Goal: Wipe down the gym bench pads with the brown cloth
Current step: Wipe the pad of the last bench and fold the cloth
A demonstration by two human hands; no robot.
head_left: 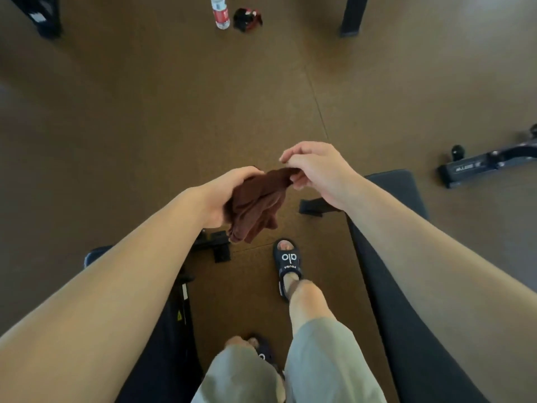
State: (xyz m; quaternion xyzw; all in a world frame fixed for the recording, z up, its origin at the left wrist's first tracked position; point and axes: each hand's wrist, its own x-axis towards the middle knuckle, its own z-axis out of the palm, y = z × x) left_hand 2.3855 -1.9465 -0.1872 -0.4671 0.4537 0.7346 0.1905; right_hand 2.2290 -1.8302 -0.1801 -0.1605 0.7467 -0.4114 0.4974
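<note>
The brown cloth point(255, 205) hangs bunched in the air between both hands, above the brown floor point(145, 126) and clear of any pad. The left hand point(223, 196) grasps its bulk from the left side, fingers curled over the top folds. The right hand point(313, 170) pinches the cloth's upper right corner between thumb and fingertips, the other fingers tucked in. A black bench pad point(389, 257) runs along under the right forearm, its far end just beyond the right wrist. Part of a second dark bench point(171, 330) lies under the left forearm. Between the two stand the person's feet in dark sandals point(286, 266). At the floor's far edge stand a clear water bottle point(220, 11) and a small black-and-red item point(247, 18) just beside it.
</note>
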